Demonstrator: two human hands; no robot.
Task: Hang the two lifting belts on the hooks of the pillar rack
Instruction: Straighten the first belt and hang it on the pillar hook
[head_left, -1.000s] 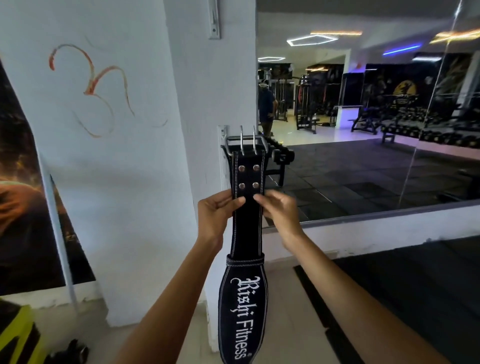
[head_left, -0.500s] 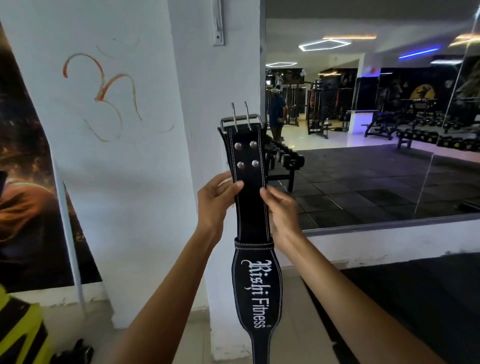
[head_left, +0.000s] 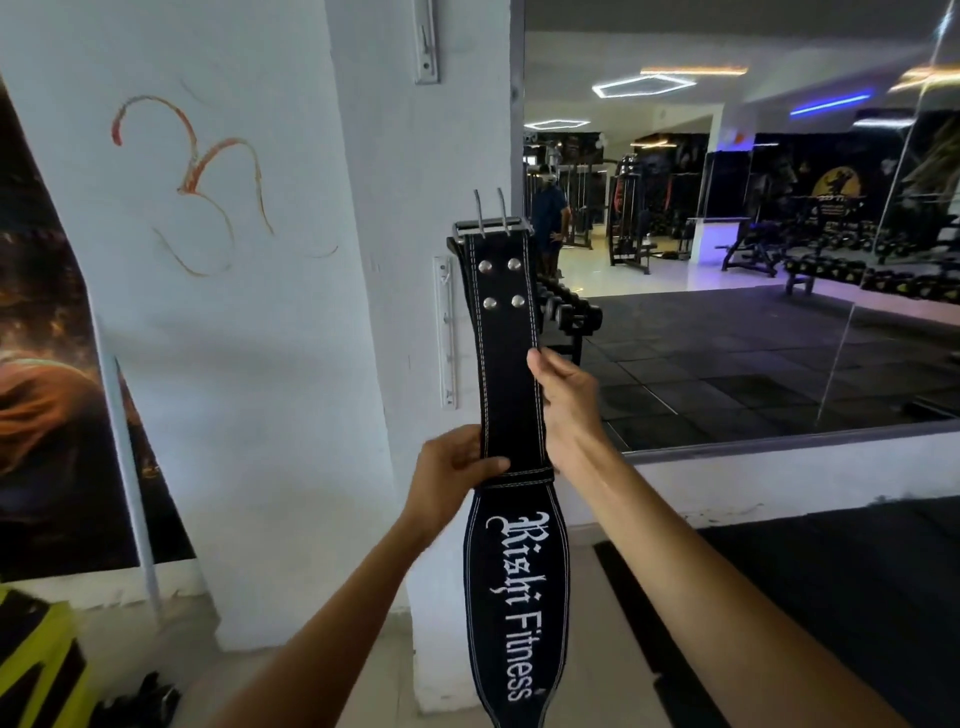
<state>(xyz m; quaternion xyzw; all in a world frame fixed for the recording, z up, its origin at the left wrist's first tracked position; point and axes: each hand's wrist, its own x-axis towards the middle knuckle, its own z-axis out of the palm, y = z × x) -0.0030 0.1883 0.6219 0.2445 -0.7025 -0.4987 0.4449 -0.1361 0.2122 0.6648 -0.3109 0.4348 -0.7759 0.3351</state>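
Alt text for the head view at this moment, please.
Both hands hold a black lifting belt upright by its strap, buckle on top, before a white pillar's wall rack: left hand near the loop, right hand higher. A gym mirror is at right.

The lifting belt (head_left: 511, 364) runs off the bottom edge at 6 o'clock, so its lower end is out of sight, and both forearms are cut there too. It covers the right part of the white rack strip (head_left: 445, 332) on the pillar (head_left: 395, 218); any hooks behind it cannot be made out. The fingers of the right hand (head_left: 563, 400) are tucked behind the belt's 3 o'clock edge.
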